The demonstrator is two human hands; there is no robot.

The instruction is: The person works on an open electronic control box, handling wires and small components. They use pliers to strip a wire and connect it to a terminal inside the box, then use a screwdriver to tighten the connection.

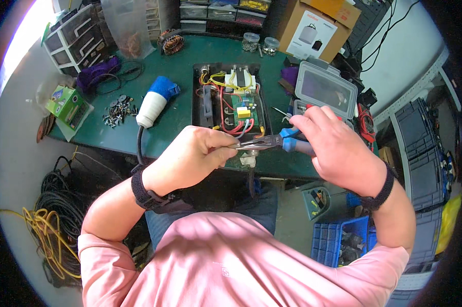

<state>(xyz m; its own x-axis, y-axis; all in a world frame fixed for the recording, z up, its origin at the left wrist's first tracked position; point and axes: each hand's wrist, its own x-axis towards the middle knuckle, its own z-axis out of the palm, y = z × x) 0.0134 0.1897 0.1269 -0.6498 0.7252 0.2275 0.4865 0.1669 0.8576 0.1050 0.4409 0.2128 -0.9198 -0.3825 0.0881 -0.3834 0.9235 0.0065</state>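
My right hand (333,140) is wrapped round the blue handles of long-nose pliers (265,143). Their jaws point left, toward the fingertips of my left hand (195,151). Thumb and forefinger of that left hand pinch together at the jaw tips, on something small and pale that I cannot make out. Just beyond the pliers lies an open black device housing (196,97) with a green circuit board (252,116), and red, yellow and grey wires inside. A grey cable gland with white wrapping (248,159) sits at its near end, with a dark cable hanging below.
Left of the housing stands a blue and white plug connector (155,105) on a black cable. Loose screws (119,111) lie beside it. A grey-lidded plastic case (325,89) is open at the right. Coiled cables (62,204) and a blue crate (327,243) are on the floor.
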